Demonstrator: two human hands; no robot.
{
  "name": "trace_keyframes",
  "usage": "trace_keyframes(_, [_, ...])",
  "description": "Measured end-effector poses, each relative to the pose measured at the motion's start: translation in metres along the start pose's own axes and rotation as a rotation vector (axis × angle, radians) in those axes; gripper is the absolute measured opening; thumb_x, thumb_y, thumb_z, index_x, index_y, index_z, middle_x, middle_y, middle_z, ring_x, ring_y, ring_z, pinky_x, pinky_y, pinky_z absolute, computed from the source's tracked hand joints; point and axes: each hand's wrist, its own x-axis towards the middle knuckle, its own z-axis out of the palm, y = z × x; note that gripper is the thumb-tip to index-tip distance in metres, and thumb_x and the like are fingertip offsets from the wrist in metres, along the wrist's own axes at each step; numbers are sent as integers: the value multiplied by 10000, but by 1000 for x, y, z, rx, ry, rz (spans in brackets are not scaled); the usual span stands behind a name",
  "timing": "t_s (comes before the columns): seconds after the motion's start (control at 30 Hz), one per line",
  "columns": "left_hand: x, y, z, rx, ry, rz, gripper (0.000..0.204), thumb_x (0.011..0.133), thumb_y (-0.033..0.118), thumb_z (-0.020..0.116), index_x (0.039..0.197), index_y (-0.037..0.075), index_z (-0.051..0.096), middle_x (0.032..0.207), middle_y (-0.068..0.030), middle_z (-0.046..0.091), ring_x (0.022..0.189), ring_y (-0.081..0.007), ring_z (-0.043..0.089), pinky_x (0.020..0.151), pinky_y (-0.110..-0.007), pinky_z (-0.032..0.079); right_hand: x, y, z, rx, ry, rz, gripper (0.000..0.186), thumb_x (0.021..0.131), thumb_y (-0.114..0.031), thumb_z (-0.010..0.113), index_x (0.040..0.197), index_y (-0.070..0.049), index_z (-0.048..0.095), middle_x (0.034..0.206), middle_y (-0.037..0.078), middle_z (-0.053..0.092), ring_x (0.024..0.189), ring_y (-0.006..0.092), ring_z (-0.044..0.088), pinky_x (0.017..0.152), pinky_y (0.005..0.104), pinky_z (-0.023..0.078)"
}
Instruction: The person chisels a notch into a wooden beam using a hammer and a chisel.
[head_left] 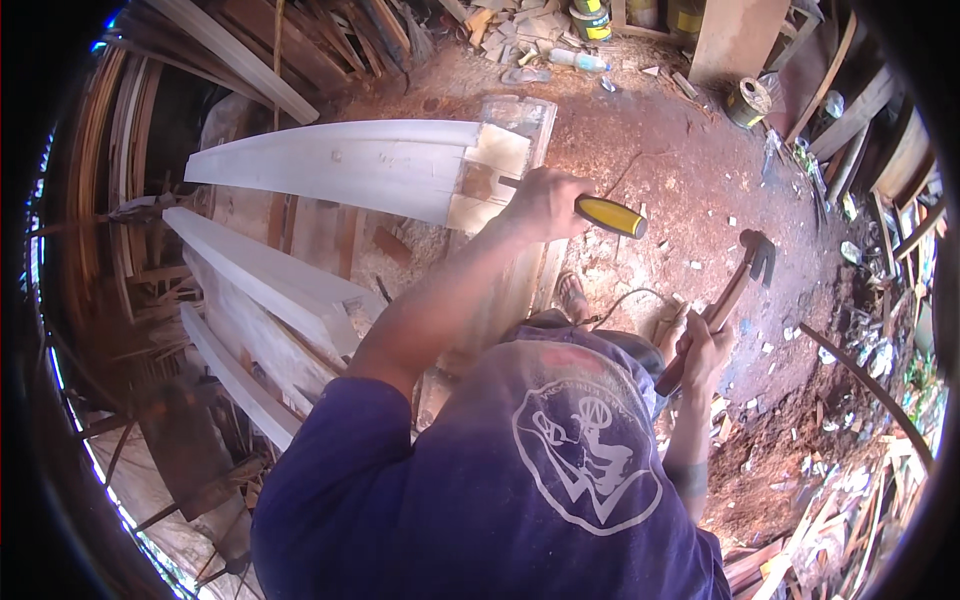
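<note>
My left hand (545, 207) is wrapped round a chisel with a yellow and black handle (612, 215). The chisel's blade points left, toward the notched end of a pale, planed board (340, 162) lying on a wooden bench (530, 115). Whether its tip touches the wood I cannot make out. At my right side, my right hand (706, 348) grips the wooden handle of a claw hammer (762, 258). The hammer's head is raised away from the chisel, over the floor.
More pale boards (262, 270) lie at the left beside the bench. Timber stacks (130, 150) line the left wall. Wood chips and scraps litter the reddish dirt floor (690, 200). A plastic bottle (578, 60) and a tin can (746, 103) are farther off. Scrap wood lies at lower right.
</note>
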Motion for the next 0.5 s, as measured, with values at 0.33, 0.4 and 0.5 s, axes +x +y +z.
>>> trace_keyframes(0.33, [-1, -10, 5, -5, -3, -68, 80, 720, 95, 698, 775, 54, 657, 748, -163, 665, 737, -377, 664, 683, -475, 516, -2, -23, -34, -143, 239, -58, 88, 902, -151, 636, 914, -99, 565, 564, -17, 467, 452, 56, 438, 417, 209, 380])
trace_keyframes(0.4, [1, -12, 5, 2, -10, -87, 86, 723, 92, 697, 791, 54, 659, 755, -162, 667, 748, -378, 665, 693, -477, 516, -5, -59, -42, -52, 400, -254, 147, 923, -195, 635, 867, -107, 532, 584, -5, 485, 490, 69, 457, 451, 213, 416])
trace_keyframes(0.5, [-2, -16, 6, 55, -19, -95, 153, 718, 129, 712, 860, 78, 686, 754, -154, 683, 750, -365, 682, 709, -474, 541, 0, -68, -38, 346, 430, -544, 79, 942, -181, 594, 944, -117, 547, 615, -5, 517, 498, 75, 447, 460, 250, 417])
